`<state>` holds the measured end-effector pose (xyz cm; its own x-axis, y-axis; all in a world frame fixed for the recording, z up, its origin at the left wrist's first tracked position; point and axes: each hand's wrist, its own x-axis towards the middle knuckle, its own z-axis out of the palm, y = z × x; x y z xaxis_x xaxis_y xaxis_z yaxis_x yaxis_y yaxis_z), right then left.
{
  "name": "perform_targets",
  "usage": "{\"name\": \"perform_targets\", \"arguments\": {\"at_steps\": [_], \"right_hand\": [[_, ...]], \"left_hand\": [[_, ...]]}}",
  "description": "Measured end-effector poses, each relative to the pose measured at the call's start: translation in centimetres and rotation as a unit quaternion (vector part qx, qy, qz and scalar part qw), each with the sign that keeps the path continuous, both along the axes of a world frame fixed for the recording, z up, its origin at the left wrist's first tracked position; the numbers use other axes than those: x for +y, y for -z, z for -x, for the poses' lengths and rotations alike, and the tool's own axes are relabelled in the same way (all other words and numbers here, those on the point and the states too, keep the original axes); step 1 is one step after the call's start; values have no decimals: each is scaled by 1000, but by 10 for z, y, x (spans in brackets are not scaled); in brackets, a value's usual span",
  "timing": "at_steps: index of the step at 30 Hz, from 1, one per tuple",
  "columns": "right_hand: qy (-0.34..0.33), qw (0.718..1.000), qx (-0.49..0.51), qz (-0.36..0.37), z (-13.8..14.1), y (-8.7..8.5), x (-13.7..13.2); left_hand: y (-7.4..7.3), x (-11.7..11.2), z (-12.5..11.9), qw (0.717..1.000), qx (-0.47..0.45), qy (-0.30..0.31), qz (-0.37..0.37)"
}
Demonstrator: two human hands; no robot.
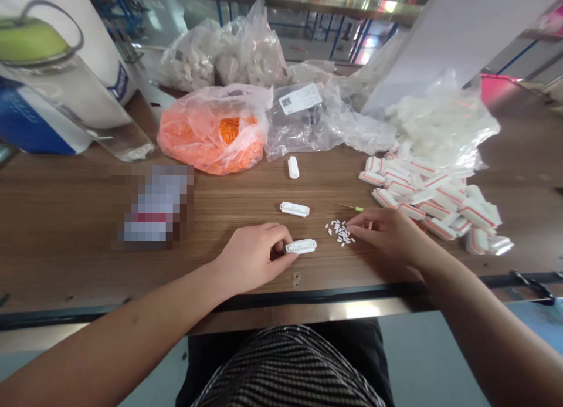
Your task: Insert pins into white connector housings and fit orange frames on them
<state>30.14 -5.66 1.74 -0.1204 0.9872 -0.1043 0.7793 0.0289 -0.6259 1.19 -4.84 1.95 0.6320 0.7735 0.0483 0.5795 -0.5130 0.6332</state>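
My left hand [259, 255] grips the left end of a white slotted plastic housing [303, 246] between thumb and fingers, low over the table. Just right of it, my right hand [382, 234] has its fingertips pinched together at the edge of a scatter of tiny white plastic pieces [338, 231]. Whether a piece sits between those fingertips is too small to make out. Behind the held part lies a similar white housing [294, 209], and farther back a smaller white part [293, 167]. A thin needle-like tool with a green end [359, 209] rests beyond the tiny pieces.
White parts with orange stripes [435, 199] are heaped at right. Behind stand an orange-filled plastic bag [211, 131], a labelled clear bag [303, 119] and more clear bags [250, 55]. At left are a green-lidded bottle [83, 96] and a blurred flat object [156, 204].
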Motion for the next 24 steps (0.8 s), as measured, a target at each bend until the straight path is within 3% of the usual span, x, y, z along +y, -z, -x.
{"name": "perform_targets", "arguments": {"at_steps": [5,9,16,24], "right_hand": [[20,994,109,-13,1,-6,1],[-15,991,132,-27,21,-17,-6],[-154,982,24,-110,63,-20,-14],[-192,965,-76,-164,72,-21,-13]], "left_hand": [[1,0,0,1000,0,-2,1],[0,-1,0,1000,5,-3,8],[0,-2,0,1000,5,-6,9],[-2,-2,-2,1000,10,-12,22]]}}
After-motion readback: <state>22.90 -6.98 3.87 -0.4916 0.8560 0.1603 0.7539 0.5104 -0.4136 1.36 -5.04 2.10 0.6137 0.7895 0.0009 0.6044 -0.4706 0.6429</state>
